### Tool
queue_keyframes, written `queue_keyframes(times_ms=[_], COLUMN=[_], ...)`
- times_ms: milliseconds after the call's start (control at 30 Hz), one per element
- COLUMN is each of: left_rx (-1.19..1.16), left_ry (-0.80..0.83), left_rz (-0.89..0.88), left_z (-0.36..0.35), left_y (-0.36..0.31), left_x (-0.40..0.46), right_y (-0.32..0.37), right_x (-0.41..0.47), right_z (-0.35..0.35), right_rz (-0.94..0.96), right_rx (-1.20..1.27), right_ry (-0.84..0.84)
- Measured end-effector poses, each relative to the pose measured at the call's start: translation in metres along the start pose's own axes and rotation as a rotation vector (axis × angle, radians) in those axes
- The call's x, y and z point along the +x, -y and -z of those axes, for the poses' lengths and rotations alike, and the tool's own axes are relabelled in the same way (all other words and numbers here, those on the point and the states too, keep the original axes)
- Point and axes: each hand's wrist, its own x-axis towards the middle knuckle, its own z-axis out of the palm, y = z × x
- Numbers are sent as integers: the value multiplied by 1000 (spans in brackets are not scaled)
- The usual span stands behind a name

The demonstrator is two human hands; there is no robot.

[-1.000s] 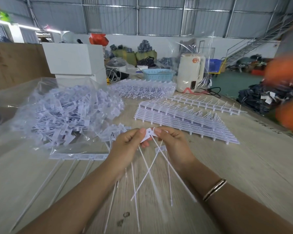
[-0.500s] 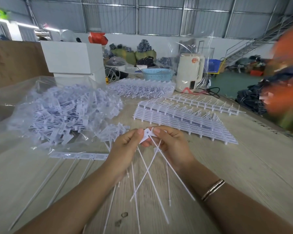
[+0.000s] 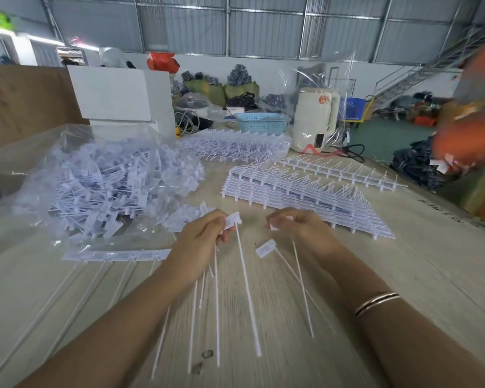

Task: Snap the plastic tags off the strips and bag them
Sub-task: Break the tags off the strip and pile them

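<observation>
My left hand (image 3: 200, 238) grips a bunch of white plastic tags (image 3: 233, 219) by their heads, their long thin tails hanging toward me. My right hand (image 3: 300, 228) pinches another tag head (image 3: 275, 226), its tail trailing below. A third tag (image 3: 265, 248) hangs or falls loose between the hands. A clear plastic bag (image 3: 101, 186) heaped with loose tags lies at the left. A stack of uncut tag strips (image 3: 300, 197) lies at the right, beyond my right hand. A bare strip with tails (image 3: 115, 255) lies left of my left wrist.
More tag strips (image 3: 235, 145) lie farther back, next to a blue basket (image 3: 261, 122) and a cream kettle (image 3: 315, 119). White boxes (image 3: 118, 93) stand behind the bag. A blurred person in orange (image 3: 473, 135) is at the right edge. The wooden table (image 3: 403, 275) spreads to the right.
My hands, joined on one tag cluster before, have pulled apart sideways. Each now holds its own tags, and one tag has come free between them.
</observation>
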Motion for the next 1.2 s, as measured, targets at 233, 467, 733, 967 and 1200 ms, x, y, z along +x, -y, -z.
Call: queue_keyframes(times_ms=[233, 467, 733, 967, 1200], left_rx=[348, 450, 755, 506, 213], left_ry=[72, 68, 104, 95, 64], left_rz=[-58, -241, -200, -95, -10], left_z=[-5, -13, 8, 8, 5], left_y=[4, -5, -7, -8, -14], left_x=[-3, -6, 1, 4, 2], right_y=[-7, 13, 15, 16, 19], right_x=[3, -15, -15, -14, -20], right_z=[-4, -34, -29, -32, -43], right_rz=[81, 221, 137, 133, 141], right_rx=[-468, -280, -24, 46, 238], right_ry=[49, 170, 155, 92, 13])
